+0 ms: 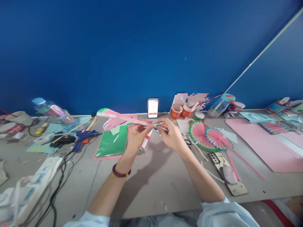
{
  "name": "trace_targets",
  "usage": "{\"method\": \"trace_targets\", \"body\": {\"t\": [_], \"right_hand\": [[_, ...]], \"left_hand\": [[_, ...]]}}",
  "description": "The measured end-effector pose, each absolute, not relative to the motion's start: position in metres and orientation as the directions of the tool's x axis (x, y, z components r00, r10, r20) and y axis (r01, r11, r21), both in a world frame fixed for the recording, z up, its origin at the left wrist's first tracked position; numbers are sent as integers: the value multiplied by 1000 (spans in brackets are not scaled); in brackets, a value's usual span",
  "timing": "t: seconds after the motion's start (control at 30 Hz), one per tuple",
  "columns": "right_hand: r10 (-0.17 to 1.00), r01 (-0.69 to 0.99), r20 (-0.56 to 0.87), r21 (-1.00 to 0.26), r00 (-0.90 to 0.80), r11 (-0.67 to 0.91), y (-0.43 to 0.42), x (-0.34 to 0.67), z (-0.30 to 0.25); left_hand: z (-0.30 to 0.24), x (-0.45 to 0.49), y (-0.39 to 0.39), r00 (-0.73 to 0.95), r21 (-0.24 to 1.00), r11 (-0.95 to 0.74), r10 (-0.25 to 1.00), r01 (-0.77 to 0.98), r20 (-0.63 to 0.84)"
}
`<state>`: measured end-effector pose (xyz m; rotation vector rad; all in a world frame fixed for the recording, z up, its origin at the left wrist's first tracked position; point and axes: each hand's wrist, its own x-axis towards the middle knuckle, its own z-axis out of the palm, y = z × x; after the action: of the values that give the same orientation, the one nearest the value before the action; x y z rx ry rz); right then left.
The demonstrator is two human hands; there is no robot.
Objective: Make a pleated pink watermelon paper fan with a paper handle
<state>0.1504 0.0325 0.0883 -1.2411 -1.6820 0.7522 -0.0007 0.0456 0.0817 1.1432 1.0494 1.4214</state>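
In the head view, my left hand (pixel 135 138) pinches a long, narrow folded paper fan (pixel 118 116), pink with a green and white scalloped end. The fan stretches up and to the left, over the table. My right hand (pixel 172 135) meets it at the near end, thumb and fingers pressed together on something small and pale that they mostly hide. A bit of blue shows just below the fingertips. Under the left hand lies a stack of green paper (pixel 112 142) in clear wrapping. Two opened round paper fans (pixel 201 134), pink with green or blue rims, lie right of my right hand.
A lit phone (pixel 152 108) leans on the blue wall. Red paper cups (pixel 176 111) stand beside it. To the left are a blue glue gun (pixel 82 138), a bottle (pixel 50 110) and a power strip (pixel 39 183). Another phone (pixel 227 173) and pink sheets (pixel 270 145) lie right.
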Motion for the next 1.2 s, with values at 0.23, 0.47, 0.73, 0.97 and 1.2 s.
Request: {"method": "trace_targets", "body": {"t": [0.23,0.47,0.73,0.97,1.2], "right_hand": [[938,441,332,-831,-97,340,27,146,92],[907,479,417,-784,-64,395,24,143,93],[911,455,411,-805,-36,381,22,140,93],[878,535,479,-740,-3,406,22,137,90],[895,535,445,-752,-20,386,19,135,95]], "left_hand": [[78,4,43,-63,973,-204,978,-107,198],[78,4,37,-118,930,-366,925,-25,360],[80,5,36,-116,964,-262,960,-42,256],[78,4,37,-50,947,-321,946,-33,319],[87,5,27,-97,931,-350,928,105,360]]}}
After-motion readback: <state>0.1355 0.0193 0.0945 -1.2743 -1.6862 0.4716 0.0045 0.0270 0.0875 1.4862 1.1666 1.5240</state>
